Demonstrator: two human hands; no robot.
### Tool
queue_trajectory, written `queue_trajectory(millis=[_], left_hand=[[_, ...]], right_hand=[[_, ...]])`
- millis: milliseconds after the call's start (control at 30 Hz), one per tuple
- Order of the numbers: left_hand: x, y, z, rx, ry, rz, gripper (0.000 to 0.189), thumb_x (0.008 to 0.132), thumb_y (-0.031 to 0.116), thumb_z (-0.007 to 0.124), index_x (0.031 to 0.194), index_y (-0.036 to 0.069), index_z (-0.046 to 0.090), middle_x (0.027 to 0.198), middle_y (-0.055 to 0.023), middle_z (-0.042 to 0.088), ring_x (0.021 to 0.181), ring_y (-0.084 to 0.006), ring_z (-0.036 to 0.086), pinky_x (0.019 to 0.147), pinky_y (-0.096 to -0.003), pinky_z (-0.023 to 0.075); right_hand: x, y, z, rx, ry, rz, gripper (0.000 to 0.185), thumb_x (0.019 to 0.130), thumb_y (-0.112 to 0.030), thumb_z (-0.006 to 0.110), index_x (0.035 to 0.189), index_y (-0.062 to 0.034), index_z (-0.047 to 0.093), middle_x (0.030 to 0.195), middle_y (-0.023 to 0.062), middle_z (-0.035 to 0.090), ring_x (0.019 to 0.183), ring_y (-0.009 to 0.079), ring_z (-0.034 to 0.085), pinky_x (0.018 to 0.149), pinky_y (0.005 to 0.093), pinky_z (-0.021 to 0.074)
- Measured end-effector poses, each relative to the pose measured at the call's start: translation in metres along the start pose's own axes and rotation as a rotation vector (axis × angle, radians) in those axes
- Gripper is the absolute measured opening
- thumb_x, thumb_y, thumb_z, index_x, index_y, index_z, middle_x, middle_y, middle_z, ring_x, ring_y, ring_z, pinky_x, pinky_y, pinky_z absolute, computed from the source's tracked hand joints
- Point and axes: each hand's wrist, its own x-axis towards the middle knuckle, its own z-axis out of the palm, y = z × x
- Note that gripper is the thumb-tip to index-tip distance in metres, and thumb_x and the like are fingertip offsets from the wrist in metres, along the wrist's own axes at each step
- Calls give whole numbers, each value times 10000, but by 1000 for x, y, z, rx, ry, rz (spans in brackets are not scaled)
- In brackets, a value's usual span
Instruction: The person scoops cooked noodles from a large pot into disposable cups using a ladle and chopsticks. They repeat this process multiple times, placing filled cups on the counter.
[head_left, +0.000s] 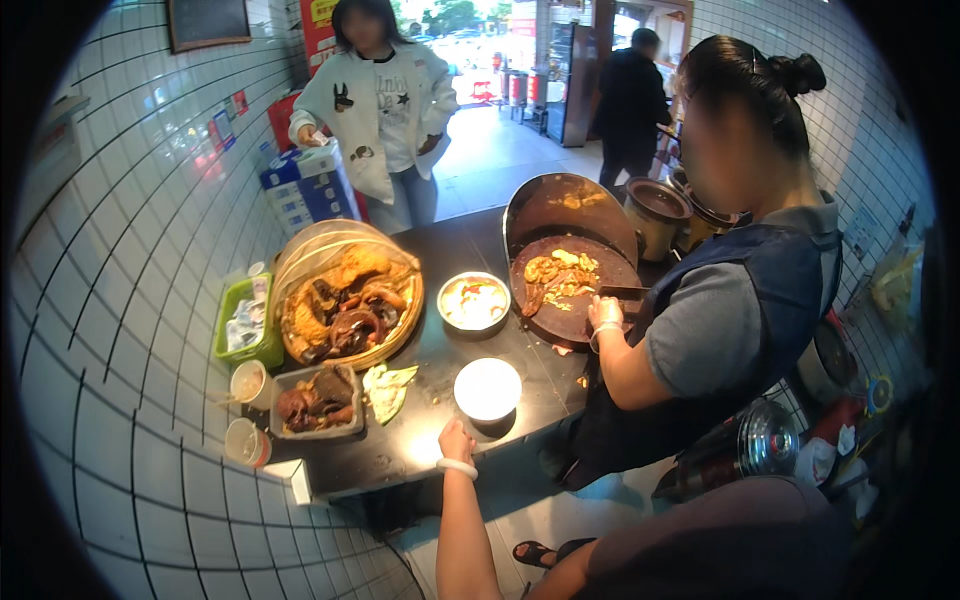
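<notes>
My left hand (456, 441), with a white bangle at its wrist, is at the front edge of the dark counter (405, 465). Its fingers are curled beside a white bowl (487, 390); whether they touch it I cannot tell. Glare washes out the inside of that bowl. Behind it stands a metal bowl (474, 301) of food. To the left, a plastic tub (319, 433) holds dark braised meat (315, 405), and a green leaf (388, 394) with pale scraps lies beside it. My right hand is out of view; only part of that arm shows at the bottom.
A co-worker (720, 285) at my right grips a cleaver (622, 291) over a round chopping block (540, 330) with chopped meat. A covered bamboo basket (409, 330) of meats, a green basket (271, 349) and paper cups (246, 442) line the left. Another person (390, 112) stands across the counter.
</notes>
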Motion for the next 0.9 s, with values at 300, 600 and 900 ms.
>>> queue_trajectory(millis=[300,600,900], left_hand=[[-403,2,-138,1,426,450,316,872,158,484,1157,26,451,971,-132,587,823,-181,584,704,-258,475],[-889,-310,-126,-236,1840,771,321,831,141,528,1122,20,467,983,-160,579,847,-240,560,728,-336,458],[-1169,-704,25,-477,2915,398,223,798,70,513,1018,54,544,861,-90,617,749,-152,569,646,-274,451]], right_hand=[[69,-106,37,-331,-202,-273,319,757,-187,541,1049,-67,503,992,161,550,900,332,536,733,437,420],[111,-73,142,-100,15,-93,473,791,-158,450,1248,-74,365,928,214,579,763,322,573,687,424,455],[94,-160,175,397,122,38,272,845,-82,442,1115,-74,408,695,67,471,501,152,447,427,267,373]])
